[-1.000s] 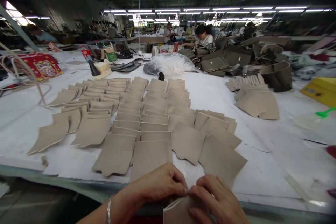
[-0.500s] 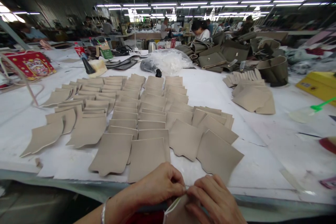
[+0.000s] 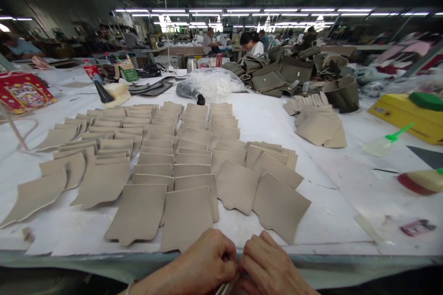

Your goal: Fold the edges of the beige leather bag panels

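Observation:
At the table's front edge my left hand [image 3: 212, 260] and my right hand [image 3: 268, 265] meet, fingers closed and pinching the edge of one taupe leather-like piece [image 3: 226, 288]. Most of that piece is hidden under the hands and cut off by the bottom of the view; its pale edges show. Just beyond the hands lie overlapping rows of similar taupe pieces [image 3: 188, 216], some with a small tab on the near edge. One such loose piece [image 3: 282, 207] rests right beyond my right hand.
A smaller stack of taupe pieces [image 3: 320, 124] lies to the right. Near it are a yellow box [image 3: 408, 117], a bottle with a green nozzle [image 3: 380, 145] and a reddish bottle [image 3: 420, 182]. Dark olive bags [image 3: 294, 71] and clear plastic [image 3: 216, 83] sit behind. A person [image 3: 254, 46] works farther back.
The view has shifted to the right, so the table's things appear farther left. Both hands have sunk slightly and still pinch the piece, which now shows less of its face.

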Demonstrator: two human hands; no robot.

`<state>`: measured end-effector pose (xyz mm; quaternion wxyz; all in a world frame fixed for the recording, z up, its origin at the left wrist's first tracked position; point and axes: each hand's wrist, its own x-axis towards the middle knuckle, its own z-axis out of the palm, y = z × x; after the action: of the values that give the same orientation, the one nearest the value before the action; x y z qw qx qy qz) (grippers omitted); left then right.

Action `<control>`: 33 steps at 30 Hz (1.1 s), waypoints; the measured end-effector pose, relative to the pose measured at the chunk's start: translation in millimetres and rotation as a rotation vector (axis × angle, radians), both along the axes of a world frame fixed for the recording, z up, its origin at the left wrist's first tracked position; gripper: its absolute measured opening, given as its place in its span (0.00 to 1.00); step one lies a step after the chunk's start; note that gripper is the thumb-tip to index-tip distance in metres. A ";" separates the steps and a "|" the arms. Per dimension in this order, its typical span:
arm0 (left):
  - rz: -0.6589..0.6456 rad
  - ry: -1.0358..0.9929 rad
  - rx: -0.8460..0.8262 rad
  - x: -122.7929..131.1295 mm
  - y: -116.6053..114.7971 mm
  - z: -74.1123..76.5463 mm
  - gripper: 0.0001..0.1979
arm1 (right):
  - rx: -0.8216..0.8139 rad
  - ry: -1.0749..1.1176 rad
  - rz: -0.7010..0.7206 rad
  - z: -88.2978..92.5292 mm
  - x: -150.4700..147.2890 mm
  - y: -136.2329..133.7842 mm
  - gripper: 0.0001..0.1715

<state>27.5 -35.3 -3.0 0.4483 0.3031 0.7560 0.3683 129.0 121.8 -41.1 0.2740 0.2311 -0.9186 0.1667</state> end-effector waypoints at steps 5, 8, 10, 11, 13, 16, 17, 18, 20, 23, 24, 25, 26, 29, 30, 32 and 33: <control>0.017 -0.024 0.049 -7.4 1.2 3.2 0.06 | -0.049 -0.052 0.005 10.0 -1.2 4.9 0.14; 0.034 -0.040 0.058 -8.3 2.0 3.2 0.06 | -0.064 -0.034 -0.006 10.0 -0.2 5.8 0.14; 0.006 -0.011 0.027 -5.3 2.2 2.1 0.06 | -0.037 0.004 -0.015 3.7 0.3 3.7 0.19; -0.013 0.000 0.007 -3.1 2.2 1.6 0.06 | -0.021 0.026 -0.017 -0.6 0.4 2.0 0.21; -0.048 0.022 -0.037 1.2 2.4 1.4 0.05 | -0.005 0.050 -0.017 -8.6 0.6 -1.4 0.24; -0.085 0.066 -0.065 0.2 3.3 3.6 0.04 | -0.034 -0.011 -0.024 -10.6 0.9 -3.3 0.22; -0.093 0.104 -0.056 -3.6 3.9 5.4 0.04 | -0.033 -0.075 -0.018 -7.0 1.1 -2.5 0.18; -0.092 0.151 -0.043 -9.2 4.5 7.8 0.05 | -0.022 -0.148 -0.008 -0.8 1.5 -0.9 0.14; -0.080 0.232 -0.013 -24.1 5.6 15.1 0.07 | 0.017 -0.238 0.023 18.8 2.4 3.5 0.12; -0.117 0.218 0.025 -44.3 7.2 30.3 0.07 | 0.066 -0.274 0.107 61.2 2.9 10.7 0.14; -0.155 0.191 0.049 -47.9 7.9 34.7 0.07 | 0.067 -0.285 0.135 75.6 2.6 12.2 0.14; -0.196 0.161 0.077 -49.5 8.7 37.7 0.06 | 0.063 -0.311 0.156 88.0 2.2 13.0 0.13; -0.232 0.132 0.106 -49.2 9.4 38.6 0.06 | 0.048 -0.334 0.163 96.9 1.8 13.0 0.12; -0.295 0.004 0.178 -41.3 8.7 28.6 0.10 | -0.043 -0.358 0.134 94.4 3.8 9.4 0.10; -0.297 -0.052 0.192 -37.8 6.4 22.3 0.12 | -0.080 -0.356 0.119 84.1 6.3 7.6 0.10; -0.249 -0.135 0.221 -31.1 -2.6 10.5 0.15 | -0.150 -0.358 0.082 56.8 14.5 4.4 0.10; -0.204 -0.158 0.236 -28.2 -8.9 6.8 0.18 | -0.182 -0.367 0.062 43.2 19.6 3.2 0.10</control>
<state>-0.7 -44.2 3.9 0.5029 0.3988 0.6352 0.4296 148.5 125.0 2.1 0.1166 0.1994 -0.9266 0.2967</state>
